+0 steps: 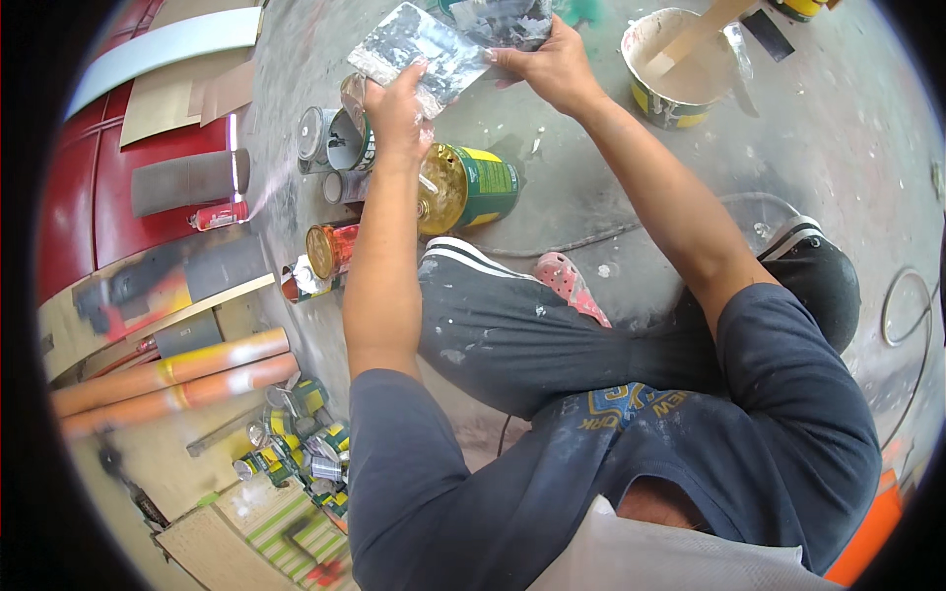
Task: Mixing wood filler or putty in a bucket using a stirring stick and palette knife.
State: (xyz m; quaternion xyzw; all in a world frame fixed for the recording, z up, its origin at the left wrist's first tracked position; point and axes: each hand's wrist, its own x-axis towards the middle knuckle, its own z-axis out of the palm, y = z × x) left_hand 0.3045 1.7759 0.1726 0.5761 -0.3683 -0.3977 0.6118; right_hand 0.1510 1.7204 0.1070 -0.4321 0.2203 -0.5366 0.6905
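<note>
My left hand is closed on the edge of a flat rectangular filling blade, smeared with white and grey paste. Close beside it, my right hand grips a second, darker filling blade, also streaked white. The two blades meet or overlap near my right fingertips; whether they press together I cannot tell. Off to the right of my right hand stands a round tub of beige paste, a wooden stick leaning in it. A green and yellow can lies on its side below my left hand.
Several open cans crowd the floor left of my left forearm, near an orange-red can. A grey hose crosses the floor past a pink clog. Orange tubes and a heap of used cans lie at left.
</note>
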